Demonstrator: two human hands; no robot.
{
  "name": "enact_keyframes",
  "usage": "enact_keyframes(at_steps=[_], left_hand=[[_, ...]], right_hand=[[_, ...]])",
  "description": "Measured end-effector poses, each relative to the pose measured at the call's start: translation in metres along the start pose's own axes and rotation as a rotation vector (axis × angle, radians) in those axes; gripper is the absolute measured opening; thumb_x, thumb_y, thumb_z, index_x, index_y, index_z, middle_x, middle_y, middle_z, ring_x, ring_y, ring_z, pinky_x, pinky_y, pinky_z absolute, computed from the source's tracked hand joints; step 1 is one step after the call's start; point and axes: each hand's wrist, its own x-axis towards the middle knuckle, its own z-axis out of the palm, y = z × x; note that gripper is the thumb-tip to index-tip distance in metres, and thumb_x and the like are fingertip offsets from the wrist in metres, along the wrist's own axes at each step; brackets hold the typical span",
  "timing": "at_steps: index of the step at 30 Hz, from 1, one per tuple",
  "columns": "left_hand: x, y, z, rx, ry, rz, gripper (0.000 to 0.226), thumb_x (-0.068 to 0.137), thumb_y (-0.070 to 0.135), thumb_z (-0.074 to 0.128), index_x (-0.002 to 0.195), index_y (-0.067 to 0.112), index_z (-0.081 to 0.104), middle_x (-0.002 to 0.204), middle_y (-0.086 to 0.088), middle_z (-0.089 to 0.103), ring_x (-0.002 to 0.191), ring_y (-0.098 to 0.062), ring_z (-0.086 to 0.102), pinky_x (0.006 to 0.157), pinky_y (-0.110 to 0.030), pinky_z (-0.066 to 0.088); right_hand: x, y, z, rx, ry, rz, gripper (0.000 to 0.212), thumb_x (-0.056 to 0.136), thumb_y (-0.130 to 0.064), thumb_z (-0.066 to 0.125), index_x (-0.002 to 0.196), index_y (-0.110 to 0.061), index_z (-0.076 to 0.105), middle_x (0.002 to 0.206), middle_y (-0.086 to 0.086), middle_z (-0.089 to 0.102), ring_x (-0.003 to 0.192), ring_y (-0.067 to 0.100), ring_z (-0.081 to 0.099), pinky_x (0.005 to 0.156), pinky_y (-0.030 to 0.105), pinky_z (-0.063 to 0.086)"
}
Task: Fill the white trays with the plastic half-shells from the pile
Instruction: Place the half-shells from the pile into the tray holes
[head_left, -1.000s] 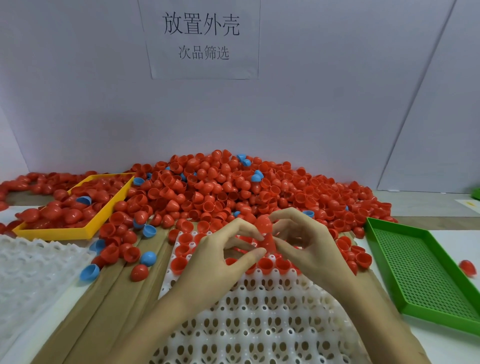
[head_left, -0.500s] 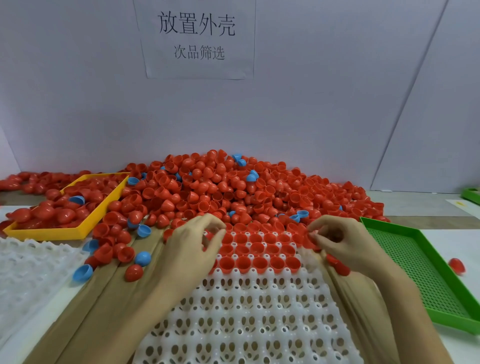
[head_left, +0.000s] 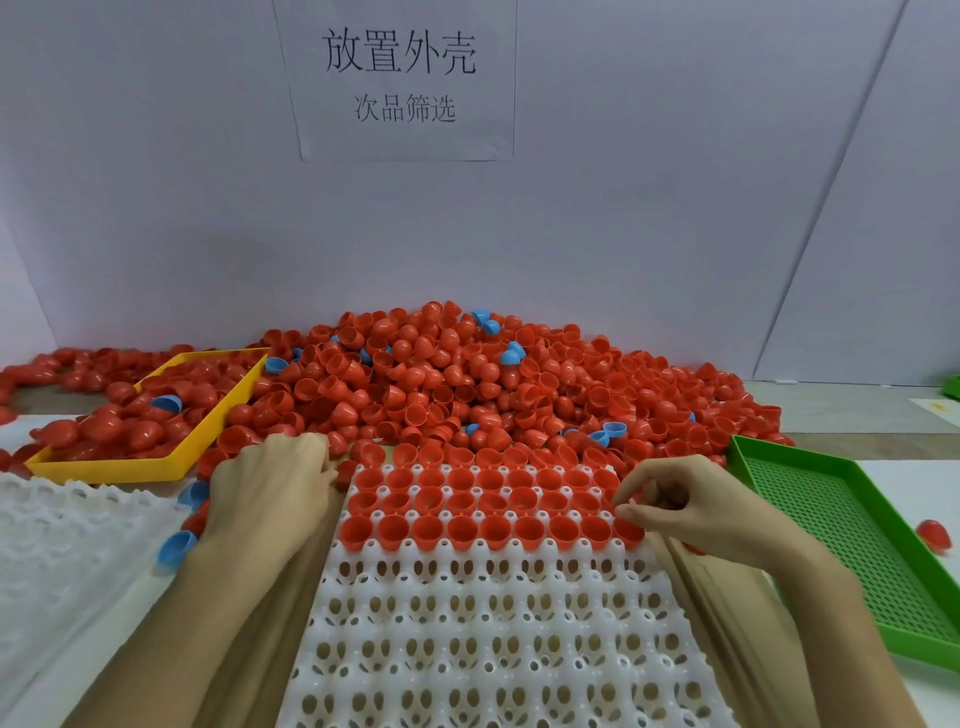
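Observation:
A white tray (head_left: 467, 634) lies in front of me, and its three far rows hold red half-shells (head_left: 462, 530), open side up. Behind it spreads the big pile of red half-shells (head_left: 447, 379), with a few blue ones mixed in. My left hand (head_left: 270, 493) lies back-up at the tray's far left corner. Its fingers bend down onto shells at the pile's edge, and what they hold is hidden. My right hand (head_left: 691, 504) is at the right end of the third row, where thumb and forefinger pinch a red half-shell (head_left: 629, 531) in the last pocket.
A yellow tray (head_left: 156, 467) with red shells stands at the left. Below it is a second white tray (head_left: 57, 540). A green perforated tray (head_left: 852, 545) lies at the right, with one loose red shell (head_left: 935, 534) beyond it. Blue shells (head_left: 176, 545) lie by my left wrist.
My hands were together over the tray's far middle and have parted. The left one went to the far left corner by the pile. The right one went to the third row's right end.

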Motion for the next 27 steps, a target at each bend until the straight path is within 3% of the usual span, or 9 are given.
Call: enact_keyframes(at_steps=[4, 8, 13, 16, 19, 24, 27], left_hand=[[0.001, -0.008, -0.001, -0.01, -0.202, 0.047, 0.023, 0.095, 0.052, 0.064, 0.099, 0.031, 0.059, 0.094, 0.008, 0.057, 0.093, -0.019, 0.065, 0.066, -0.031, 0.045], [-0.001, -0.006, 0.002, -0.112, -0.274, 0.075, 0.007, 0.095, 0.029, 0.068, 0.094, 0.03, 0.061, 0.103, 0.005, 0.059, 0.094, -0.017, 0.063, 0.078, -0.032, 0.056], [-0.002, -0.004, -0.004, 0.012, -0.244, 0.11, 0.016, 0.095, 0.035, 0.066, 0.107, 0.032, 0.056, 0.112, 0.006, 0.053, 0.097, -0.016, 0.06, 0.068, -0.029, 0.045], [-0.005, -0.006, -0.004, 0.186, -0.339, 0.089, 0.03, 0.098, 0.035, 0.059, 0.122, 0.03, 0.043, 0.124, 0.001, 0.046, 0.109, -0.021, 0.06, 0.069, -0.03, 0.041], [-0.002, -0.009, 0.001, 0.067, -0.431, 0.108, 0.026, 0.097, 0.022, 0.06, 0.121, 0.024, 0.049, 0.123, -0.002, 0.05, 0.101, -0.021, 0.058, 0.074, -0.029, 0.046], [-0.002, -0.004, 0.005, -0.048, -0.305, 0.144, 0.041, 0.094, 0.01, 0.062, 0.131, 0.024, 0.048, 0.122, -0.001, 0.051, 0.11, -0.023, 0.06, 0.082, -0.032, 0.053], [0.0, 0.0, 0.003, -0.211, -0.078, 0.163, 0.048, 0.093, 0.005, 0.063, 0.136, 0.022, 0.048, 0.114, 0.002, 0.055, 0.102, -0.019, 0.06, 0.074, -0.025, 0.047]], right_hand=[[0.004, 0.001, 0.009, -0.029, -0.007, 0.006, 0.007, 0.091, -0.03, 0.081, 0.088, -0.03, 0.075, 0.058, -0.007, 0.062, 0.051, 0.002, 0.045, 0.053, 0.02, 0.036], [0.003, 0.001, 0.005, 0.008, 0.041, -0.019, 0.008, 0.093, -0.036, 0.077, 0.085, -0.034, 0.077, 0.064, -0.001, 0.067, 0.054, 0.006, 0.05, 0.053, 0.024, 0.039], [0.005, -0.001, 0.009, -0.035, 0.114, -0.038, 0.015, 0.096, -0.04, 0.073, 0.084, -0.032, 0.076, 0.067, -0.004, 0.071, 0.056, 0.006, 0.059, 0.057, 0.022, 0.047], [0.006, -0.003, 0.011, -0.03, 0.157, -0.041, 0.02, 0.098, -0.038, 0.071, 0.081, -0.029, 0.076, 0.064, -0.005, 0.07, 0.054, 0.005, 0.059, 0.057, 0.019, 0.048], [0.007, -0.004, 0.014, -0.009, 0.195, -0.046, 0.022, 0.1, -0.035, 0.069, 0.08, -0.027, 0.076, 0.062, -0.005, 0.069, 0.053, 0.004, 0.06, 0.057, 0.017, 0.047], [0.007, -0.007, 0.015, 0.004, 0.239, -0.059, 0.025, 0.101, -0.036, 0.066, 0.08, -0.027, 0.076, 0.059, -0.003, 0.066, 0.049, 0.004, 0.055, 0.054, 0.016, 0.043], [0.006, -0.008, 0.012, 0.024, 0.343, -0.068, 0.027, 0.102, -0.036, 0.064, 0.079, -0.026, 0.076, 0.059, -0.001, 0.065, 0.05, 0.005, 0.051, 0.053, 0.022, 0.042]])
